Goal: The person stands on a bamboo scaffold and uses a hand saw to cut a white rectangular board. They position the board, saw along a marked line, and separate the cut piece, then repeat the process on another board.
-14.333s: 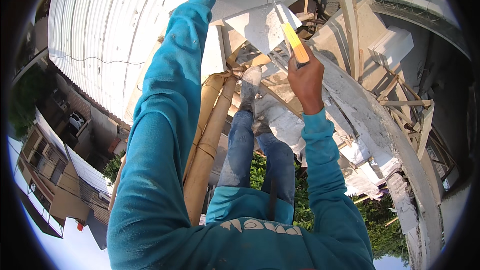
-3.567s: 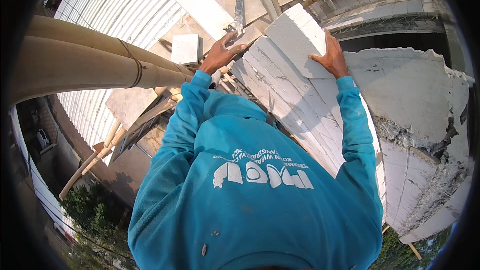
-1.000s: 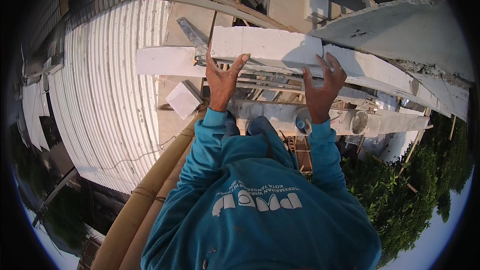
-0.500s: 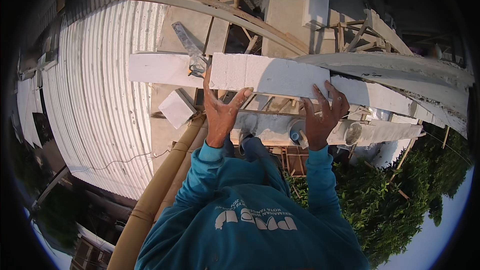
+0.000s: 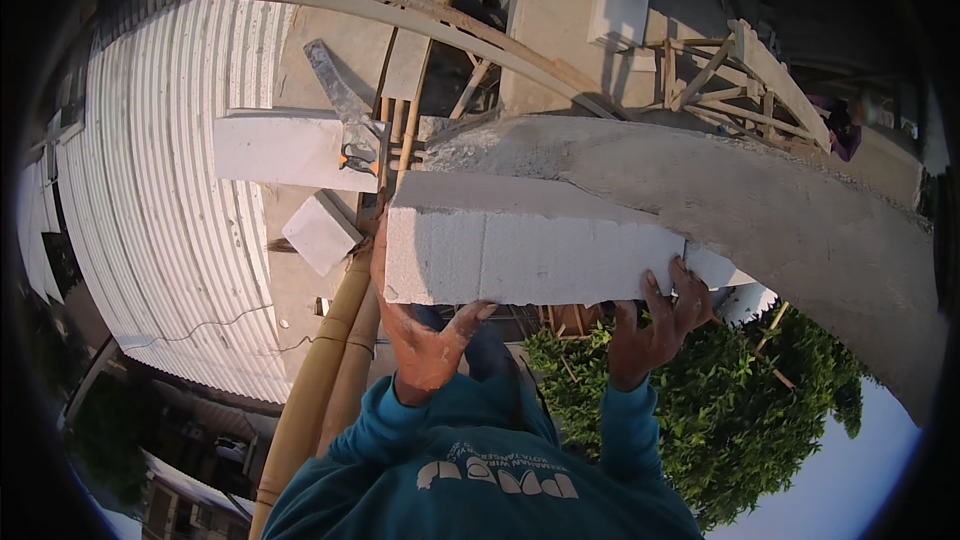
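A long white lightweight concrete block (image 5: 540, 255) is held between my two hands in front of my body, two of its long faces showing. My left hand (image 5: 425, 340) grips its left end, thumb along the lower edge and fingers up the end face. My right hand (image 5: 660, 325) clasps the lower right corner with bent fingers. Beyond the block's far edge is a grey plastered curved wall top (image 5: 700, 165). To the left, a handsaw (image 5: 340, 90) with an orange and black handle lies across another white block (image 5: 275, 148).
A small cut block piece (image 5: 322, 232) sits left of my left hand. Thick bamboo poles (image 5: 325, 370) run down beside me, next to a corrugated roof (image 5: 170, 200). A wooden plank (image 5: 400, 15) and another white block (image 5: 620, 2) are farther off. Leafy branches (image 5: 720, 370) fill the lower right.
The block has come nearer my body and tilted, so a second long face shows. Both hands moved down with it, still gripping. My view has shifted, showing more of the curved wall.
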The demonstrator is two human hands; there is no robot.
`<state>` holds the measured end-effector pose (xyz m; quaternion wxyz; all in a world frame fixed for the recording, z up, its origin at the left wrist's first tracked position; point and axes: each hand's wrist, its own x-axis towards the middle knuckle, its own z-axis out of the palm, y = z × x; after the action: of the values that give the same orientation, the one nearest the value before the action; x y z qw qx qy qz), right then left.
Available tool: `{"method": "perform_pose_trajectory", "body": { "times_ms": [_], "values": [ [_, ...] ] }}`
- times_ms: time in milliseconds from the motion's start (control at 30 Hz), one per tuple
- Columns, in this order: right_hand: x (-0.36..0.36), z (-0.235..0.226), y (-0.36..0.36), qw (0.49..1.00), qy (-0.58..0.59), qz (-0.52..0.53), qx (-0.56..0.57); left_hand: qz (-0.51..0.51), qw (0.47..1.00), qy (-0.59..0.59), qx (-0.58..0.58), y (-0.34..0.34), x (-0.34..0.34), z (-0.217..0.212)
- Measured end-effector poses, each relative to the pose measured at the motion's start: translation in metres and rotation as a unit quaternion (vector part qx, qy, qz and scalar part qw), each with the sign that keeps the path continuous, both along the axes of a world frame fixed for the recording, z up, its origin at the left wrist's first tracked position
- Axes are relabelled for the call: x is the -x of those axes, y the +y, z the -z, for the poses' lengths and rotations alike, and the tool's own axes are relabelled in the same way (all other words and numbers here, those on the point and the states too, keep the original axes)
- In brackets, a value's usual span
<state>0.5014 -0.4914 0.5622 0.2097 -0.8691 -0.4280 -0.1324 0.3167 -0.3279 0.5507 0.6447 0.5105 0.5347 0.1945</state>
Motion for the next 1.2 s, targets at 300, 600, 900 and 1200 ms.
{"method": "perform_pose_trajectory", "body": {
  "times_ms": [300,600,900,1200],
  "values": [
    [0.001,-0.007,-0.001,1.0,0.018,0.006,0.016,0.119,0.959,0.051,-0.253,-0.008,0.019,0.026],
    [0.002,-0.007,-0.004,0.999,0.048,0.005,-0.001,0.211,0.795,0.169,-0.543,-0.026,0.038,0.046],
    [0.003,-0.004,-0.007,0.999,0.052,0.015,-0.001,0.159,0.947,0.111,-0.256,-0.022,0.034,0.046],
    [0.004,-0.052,0.023,0.993,0.09,0.014,0.073,0.076,0.986,0.056,-0.141,-0.016,0.019,0.033]
  ]
}}
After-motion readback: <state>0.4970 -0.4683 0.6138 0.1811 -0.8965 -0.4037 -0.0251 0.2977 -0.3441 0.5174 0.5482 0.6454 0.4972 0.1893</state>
